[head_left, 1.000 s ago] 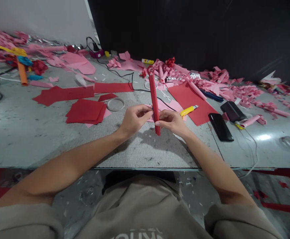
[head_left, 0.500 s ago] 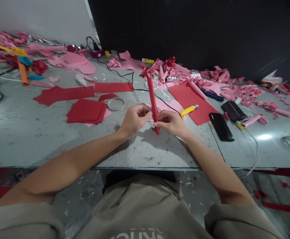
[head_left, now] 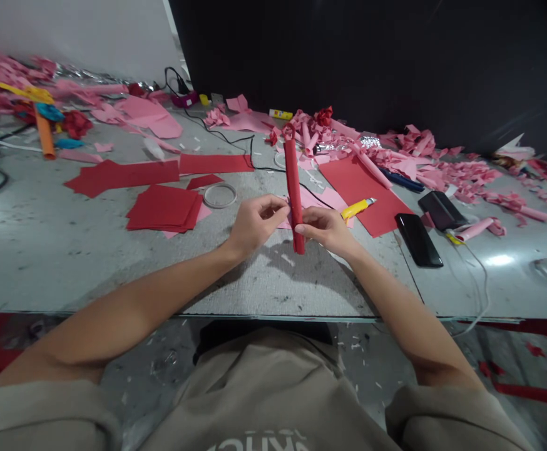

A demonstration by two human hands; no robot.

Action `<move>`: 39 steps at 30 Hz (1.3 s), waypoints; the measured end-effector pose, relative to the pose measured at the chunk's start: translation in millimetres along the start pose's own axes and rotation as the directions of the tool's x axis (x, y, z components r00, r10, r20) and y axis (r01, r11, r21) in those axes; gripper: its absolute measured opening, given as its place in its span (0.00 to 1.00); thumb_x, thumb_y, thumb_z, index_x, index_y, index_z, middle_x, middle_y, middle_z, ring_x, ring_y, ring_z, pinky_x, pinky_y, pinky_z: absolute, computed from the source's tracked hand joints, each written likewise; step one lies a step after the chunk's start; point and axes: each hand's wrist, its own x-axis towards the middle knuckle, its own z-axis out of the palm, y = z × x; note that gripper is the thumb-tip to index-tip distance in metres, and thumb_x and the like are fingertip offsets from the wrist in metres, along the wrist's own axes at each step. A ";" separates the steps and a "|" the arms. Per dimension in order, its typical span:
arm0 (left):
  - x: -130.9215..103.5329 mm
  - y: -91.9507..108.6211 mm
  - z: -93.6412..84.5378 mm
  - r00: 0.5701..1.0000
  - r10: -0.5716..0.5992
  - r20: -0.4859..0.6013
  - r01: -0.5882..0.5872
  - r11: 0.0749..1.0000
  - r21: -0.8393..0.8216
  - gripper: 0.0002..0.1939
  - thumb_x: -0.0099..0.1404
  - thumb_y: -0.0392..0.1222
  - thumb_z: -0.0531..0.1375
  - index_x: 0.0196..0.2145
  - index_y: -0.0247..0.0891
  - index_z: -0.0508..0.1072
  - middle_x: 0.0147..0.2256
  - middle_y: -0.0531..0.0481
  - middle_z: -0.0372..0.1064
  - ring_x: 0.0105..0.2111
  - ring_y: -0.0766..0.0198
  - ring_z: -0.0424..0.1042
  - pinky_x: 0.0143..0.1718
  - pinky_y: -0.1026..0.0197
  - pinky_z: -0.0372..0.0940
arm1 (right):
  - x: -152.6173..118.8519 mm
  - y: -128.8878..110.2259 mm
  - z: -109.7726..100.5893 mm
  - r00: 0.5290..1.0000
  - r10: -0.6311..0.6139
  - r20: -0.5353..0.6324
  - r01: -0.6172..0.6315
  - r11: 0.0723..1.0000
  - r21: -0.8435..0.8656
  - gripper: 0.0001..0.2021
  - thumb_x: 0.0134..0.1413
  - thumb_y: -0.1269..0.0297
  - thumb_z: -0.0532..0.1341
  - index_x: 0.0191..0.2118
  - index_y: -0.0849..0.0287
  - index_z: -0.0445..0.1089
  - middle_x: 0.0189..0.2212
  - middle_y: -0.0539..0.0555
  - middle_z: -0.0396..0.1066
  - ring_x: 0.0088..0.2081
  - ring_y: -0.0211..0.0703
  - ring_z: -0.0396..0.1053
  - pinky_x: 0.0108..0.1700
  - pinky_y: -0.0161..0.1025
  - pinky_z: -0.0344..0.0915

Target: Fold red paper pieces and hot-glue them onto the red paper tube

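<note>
A long red paper roll (head_left: 293,178) stands tilted above the table in front of me, its far end looped or frayed. My right hand (head_left: 328,228) is closed on its lower part, thumb on the near side. Close to the roll's left side, my left hand (head_left: 258,220) is closed in a pinch; what lies between those fingertips is too small to make out. Under and behind the hands lies pink paper (head_left: 318,198). A yellow utility knife (head_left: 357,208) rests just beyond my right hand, partly on a red sheet (head_left: 372,194).
Left of my hands lie stacked red paper pieces (head_left: 161,208), a tape ring (head_left: 219,195) and red strips (head_left: 216,163). Two black devices, one a phone (head_left: 418,239), lie at right. Pink scraps (head_left: 419,147), a glue stick (head_left: 280,114) and a black cable (head_left: 217,133) line the back.
The red paper roll has swung slightly to the right and turned in my fingers, showing a wider face. My left fingertips have shifted slightly up. Other things lie as before.
</note>
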 end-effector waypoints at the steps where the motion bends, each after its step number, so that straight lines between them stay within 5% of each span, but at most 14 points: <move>1: 0.1 0.4 -0.1 1.000 0.001 0.000 -0.001 1.000 0.002 0.07 0.66 0.42 0.66 0.33 0.37 0.80 0.27 0.52 0.74 0.25 0.69 0.68 0.25 0.65 0.62 | 0.2 0.2 0.0 1.000 0.000 -0.002 0.000 1.000 -0.001 0.21 0.55 0.46 0.76 0.41 0.60 0.78 0.33 0.52 0.77 0.30 0.38 0.73 0.33 0.38 0.74; 24: 0.5 -2.0 1.9 1.000 -0.014 0.021 0.014 1.000 0.027 0.04 0.62 0.39 0.65 0.30 0.38 0.79 0.24 0.54 0.73 0.23 0.69 0.67 0.24 0.65 0.62 | -2.3 0.0 4.0 0.998 -0.053 -0.046 0.039 0.965 -0.260 0.22 0.53 0.44 0.76 0.36 0.58 0.76 0.28 0.49 0.72 0.27 0.36 0.63 0.30 0.38 0.61; 39: 1.2 -0.5 0.0 1.000 -0.019 0.025 0.019 1.000 -0.004 0.03 0.61 0.37 0.65 0.29 0.38 0.76 0.25 0.53 0.73 0.24 0.69 0.69 0.26 0.65 0.65 | -1.5 1.1 1.9 1.000 -0.007 -0.001 0.007 0.996 -0.084 0.18 0.59 0.49 0.74 0.40 0.60 0.78 0.30 0.50 0.75 0.28 0.37 0.68 0.30 0.38 0.66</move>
